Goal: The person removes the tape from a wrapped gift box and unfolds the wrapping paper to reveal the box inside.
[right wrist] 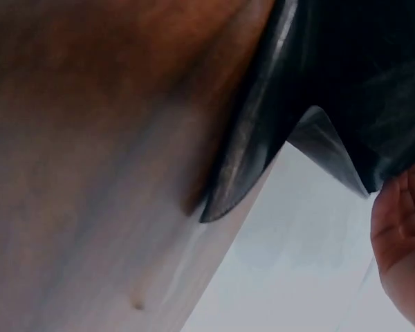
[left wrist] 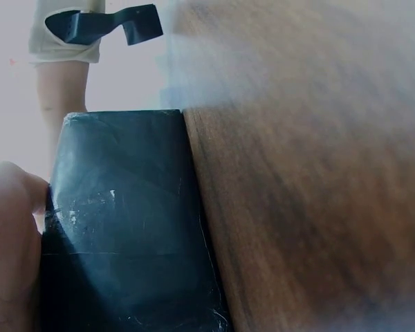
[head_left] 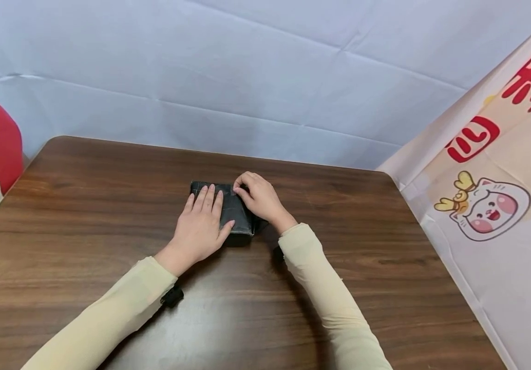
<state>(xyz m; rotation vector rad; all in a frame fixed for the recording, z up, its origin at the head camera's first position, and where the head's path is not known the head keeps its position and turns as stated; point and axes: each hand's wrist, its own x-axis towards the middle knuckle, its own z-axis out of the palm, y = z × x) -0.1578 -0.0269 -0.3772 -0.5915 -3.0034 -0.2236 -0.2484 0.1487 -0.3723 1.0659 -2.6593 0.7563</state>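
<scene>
Hands, two, both at work on one object; the left hand point(head_left: 200, 226) lies flat, its fingers straight and slightly spread, palm side down on the upper face of one black, glossy, box-shaped package point(head_left: 239, 213); the right hand point(head_left: 261, 198) has its fingers curled, thumb and fingertips pinching one loose black, sheet-like flap point(right wrist: 391, 90) at the package's right side, as the right wrist view shows; that flap hangs away from the body of the package, with pointed corners at its edge.

The package, single, rests on one brown wood-grain table point(head_left: 85, 216) with rounded far corners, nearer the far edge than the near one; fine creases and pale scuffs mark its surface.

Sleeves, two, cream and long point(head_left: 117, 303), cover the forearms; small black wrist-worn devices, two point(head_left: 172, 297), sit beneath the cuffs; one pale, creased cloth backdrop point(head_left: 201, 67) hangs behind the table; to the right, one printed banner point(head_left: 524, 288) bears red characters and one cartoon animal face point(head_left: 492, 213).
</scene>
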